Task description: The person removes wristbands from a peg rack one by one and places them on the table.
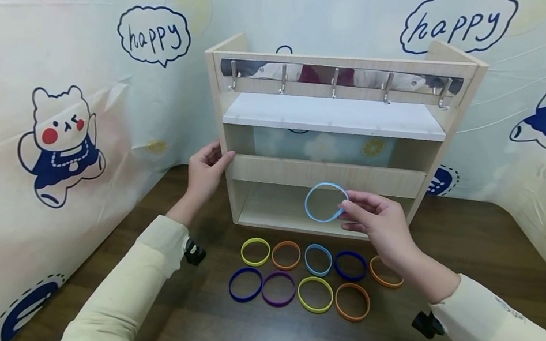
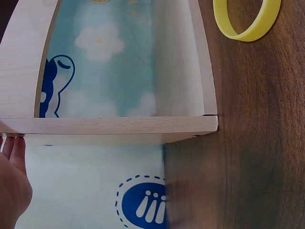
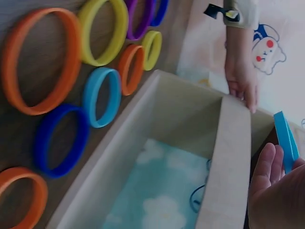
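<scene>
My right hand (image 1: 346,209) pinches a light blue ring (image 1: 325,202) between thumb and fingers, holding it upright in front of the lower opening of a wooden shelf unit (image 1: 325,175). The right wrist view shows that ring (image 3: 286,140) edge-on above my palm. My left hand (image 1: 211,162) rests with straight fingers against the shelf's left side panel; its fingertips (image 2: 10,143) touch the wood. A row of metal hooks (image 1: 335,83) runs under the shelf's top bar.
Several coloured rings lie in two rows on the dark wooden table (image 1: 475,257) before the shelf, among them a yellow ring (image 1: 255,251), a purple ring (image 1: 279,288) and an orange ring (image 1: 352,302). Cartoon-printed sheets (image 1: 63,135) wall in the left, back and right.
</scene>
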A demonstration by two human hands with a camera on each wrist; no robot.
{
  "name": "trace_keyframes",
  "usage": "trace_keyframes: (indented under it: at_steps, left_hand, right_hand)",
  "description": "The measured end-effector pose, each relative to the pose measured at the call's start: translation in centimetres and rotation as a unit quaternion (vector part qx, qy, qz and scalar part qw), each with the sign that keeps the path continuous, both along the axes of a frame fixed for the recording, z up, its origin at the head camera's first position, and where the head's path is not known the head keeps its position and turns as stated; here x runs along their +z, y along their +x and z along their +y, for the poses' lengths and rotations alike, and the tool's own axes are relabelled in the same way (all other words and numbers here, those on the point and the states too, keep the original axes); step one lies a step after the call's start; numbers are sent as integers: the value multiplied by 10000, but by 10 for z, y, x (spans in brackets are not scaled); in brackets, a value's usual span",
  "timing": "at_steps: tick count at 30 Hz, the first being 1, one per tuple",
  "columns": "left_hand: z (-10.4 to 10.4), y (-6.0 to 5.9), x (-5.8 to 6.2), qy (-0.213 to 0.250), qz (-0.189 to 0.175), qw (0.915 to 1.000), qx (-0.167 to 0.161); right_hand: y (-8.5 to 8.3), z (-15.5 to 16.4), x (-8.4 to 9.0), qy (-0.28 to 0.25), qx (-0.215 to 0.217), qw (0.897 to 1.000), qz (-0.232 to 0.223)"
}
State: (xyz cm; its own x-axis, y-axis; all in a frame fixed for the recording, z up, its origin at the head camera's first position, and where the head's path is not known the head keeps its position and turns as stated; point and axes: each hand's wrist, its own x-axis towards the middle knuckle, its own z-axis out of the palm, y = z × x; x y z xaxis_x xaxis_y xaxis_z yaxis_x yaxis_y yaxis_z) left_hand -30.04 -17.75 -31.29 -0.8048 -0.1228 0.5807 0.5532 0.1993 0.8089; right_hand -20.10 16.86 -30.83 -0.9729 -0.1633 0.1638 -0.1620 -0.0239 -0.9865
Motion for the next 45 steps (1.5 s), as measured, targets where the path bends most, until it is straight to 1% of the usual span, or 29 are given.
trace_keyframes:
  at_steps: [6, 13, 19, 27, 33, 38, 43, 45]
  left_hand:
    - [-1, 1, 1, -12, -16, 10000, 19]
    - [-2, 1, 1, -57, -59, 10000, 20]
    - [-1, 0, 0, -24, -19, 10000, -45]
    - [0, 1, 1, -39, -47, 10000, -36]
    - [1, 1, 2, -38, -55, 10000, 27]
    - [0, 0, 1, 3, -11, 10000, -66]
    - [0, 0, 0, 54, -47, 9999, -138]
    - [0, 1, 0, 47, -50, 9999, -110]
  right_hand:
    - [7, 21, -11, 145, -72, 9997, -156]
    - [15, 42, -28, -43, -56, 9993, -376]
    - [24, 62, -44, 389, -134, 9981, -459]
    - [35, 86, -65, 764, -201, 9952, -575]
    - [44, 101, -76, 1000, -87, 9927, -675]
    - [49, 113, -87, 1013, -16, 9912, -849]
    - [52, 126, -97, 1165, 243, 9882, -961]
    - [53, 131, -101, 1223, 362, 9873, -950]
